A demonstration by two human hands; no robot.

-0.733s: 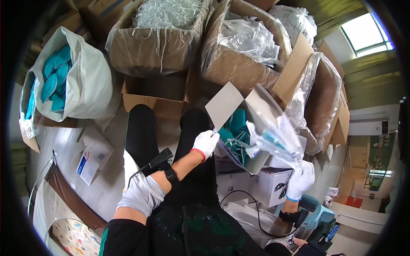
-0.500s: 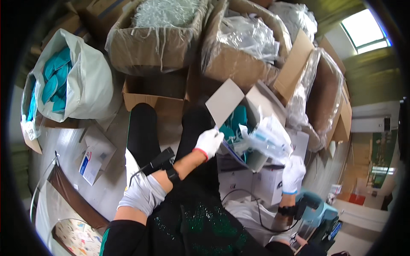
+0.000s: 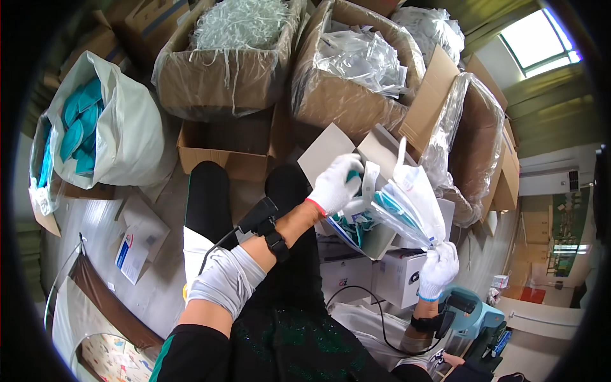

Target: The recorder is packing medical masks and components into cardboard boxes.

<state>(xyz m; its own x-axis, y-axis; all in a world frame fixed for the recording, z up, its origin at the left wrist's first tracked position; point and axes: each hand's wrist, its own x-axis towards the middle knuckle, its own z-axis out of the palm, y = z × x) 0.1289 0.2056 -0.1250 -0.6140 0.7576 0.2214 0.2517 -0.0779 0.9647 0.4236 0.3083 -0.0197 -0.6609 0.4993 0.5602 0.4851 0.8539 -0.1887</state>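
Note:
My left hand, in a white glove with a red cuff, is over an open white carton. Its fingers curl round a teal piece, mostly hidden; a white strip hangs beside it. More teal pieces with white bands lie inside the carton. My right hand, gloved in white with a blue cuff, is closed on the gathered lower end of a clear plastic bag. Teal pieces show through the bag, which leans over the carton's right side.
A white sack of teal pieces stands at left. Large plastic-lined cartons are across the back, one with white strips. An open brown carton sits before my knees. White boxes stand under the open carton; a light-blue stool is at right.
My left hand has moved from the carton's left edge up and right over its opening, onto a teal piece. The bag has tilted more upright in my right hand.

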